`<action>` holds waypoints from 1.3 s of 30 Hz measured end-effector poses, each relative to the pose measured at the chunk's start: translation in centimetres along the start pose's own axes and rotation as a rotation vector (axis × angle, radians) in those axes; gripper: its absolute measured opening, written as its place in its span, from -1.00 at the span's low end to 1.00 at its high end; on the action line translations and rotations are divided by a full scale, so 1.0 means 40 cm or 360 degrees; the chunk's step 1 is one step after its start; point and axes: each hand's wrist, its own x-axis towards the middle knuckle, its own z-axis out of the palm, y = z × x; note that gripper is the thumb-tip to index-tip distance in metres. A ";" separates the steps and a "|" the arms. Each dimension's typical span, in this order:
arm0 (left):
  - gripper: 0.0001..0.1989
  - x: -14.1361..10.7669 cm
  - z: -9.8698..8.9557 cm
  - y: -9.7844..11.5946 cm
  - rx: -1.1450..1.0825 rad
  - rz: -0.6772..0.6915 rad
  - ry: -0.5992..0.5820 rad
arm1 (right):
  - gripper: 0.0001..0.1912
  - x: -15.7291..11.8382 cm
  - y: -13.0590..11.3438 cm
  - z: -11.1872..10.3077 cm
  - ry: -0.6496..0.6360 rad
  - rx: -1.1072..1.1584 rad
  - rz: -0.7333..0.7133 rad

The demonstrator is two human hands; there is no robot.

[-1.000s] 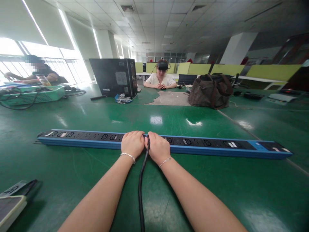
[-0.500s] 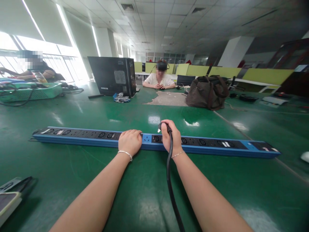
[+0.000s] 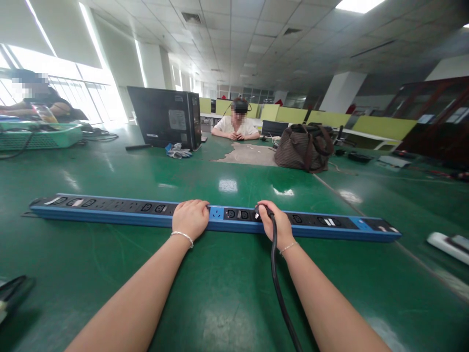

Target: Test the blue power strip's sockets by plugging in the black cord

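A long blue and black power strip (image 3: 227,225) lies crosswise on the green table (image 3: 227,293). My left hand (image 3: 191,218) is closed over its body, left of the light blue socket (image 3: 216,213). In my right hand (image 3: 280,224) is a black power plug (image 3: 264,211), gripped between thumb and fingers, with its metal pins showing. The plug is just over the sockets right of the middle; I cannot tell whether it touches them. Its thick black cable (image 3: 275,274) runs down between my forearms towards me.
Beyond the strip stand a black computer case (image 3: 161,117), gloves (image 3: 178,150) and a brown bag (image 3: 304,146). A green basket (image 3: 54,137) is at far left, a white device (image 3: 449,245) at right. One person (image 3: 236,124) sits opposite, another (image 3: 44,100) at left.
My right hand has moved right along the strip and lower, carrying the plug closer to the sockets. My left hand keeps its hold on the strip. The whole view has shifted slightly.
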 end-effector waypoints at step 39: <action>-0.65 0.001 0.001 0.003 -0.0021 -0.0019 0.0008 | -0.70 -0.004 -0.003 -0.002 0.0017 -0.0166 -0.0175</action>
